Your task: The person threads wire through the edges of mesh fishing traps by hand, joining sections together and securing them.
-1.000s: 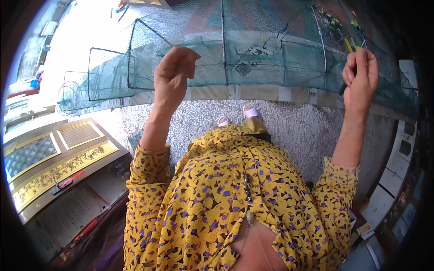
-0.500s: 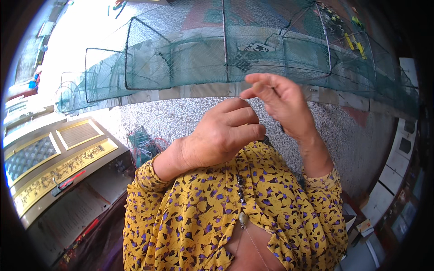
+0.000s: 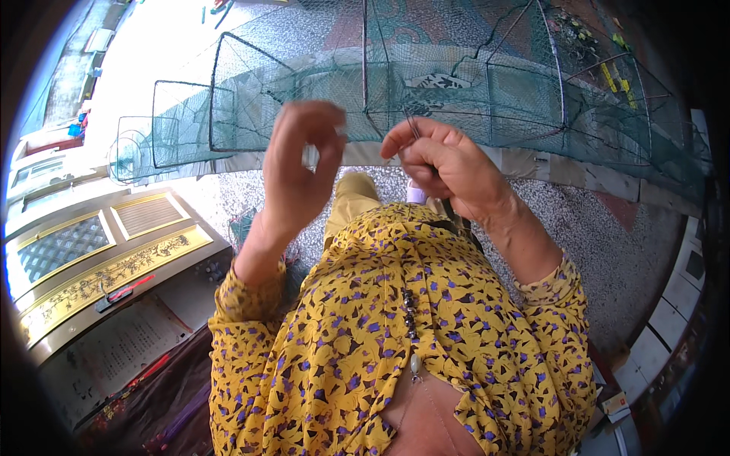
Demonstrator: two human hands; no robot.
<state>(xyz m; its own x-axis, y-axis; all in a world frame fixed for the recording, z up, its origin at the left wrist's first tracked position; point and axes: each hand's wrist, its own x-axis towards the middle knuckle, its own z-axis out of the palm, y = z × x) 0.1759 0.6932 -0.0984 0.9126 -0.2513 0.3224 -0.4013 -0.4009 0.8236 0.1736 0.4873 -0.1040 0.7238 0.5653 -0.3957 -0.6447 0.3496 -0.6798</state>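
My right hand (image 3: 460,167) is closed in a pinch, with thin dark strands (image 3: 411,121) rising from between thumb and forefinger. They look like thread or a slim needle; I cannot tell which. To its left, my left hand (image 3: 296,167) is raised with its fingers curled round toward the thumb, a little blurred by motion. Whatever its fingertips pinch is too fine to make out. Behind both hands stretches a long green net trap (image 3: 319,91) on dark rectangular frames. Neither hand visibly grips the netting.
A pale ledge or cloth strip (image 3: 593,171) runs under the net's near side. Speckled flooring (image 3: 563,220) lies below. At left stands a cabinet with yellow-edged panels (image 3: 144,213); white cabinet fronts (image 3: 654,334) line the right. Yellow clips (image 3: 620,82) show at the far right.
My hands have moved apart: the left has gone up and to the left, turning upright. The right has closed its fingers and shifted slightly left. My lower clothing and a shoe now show below.
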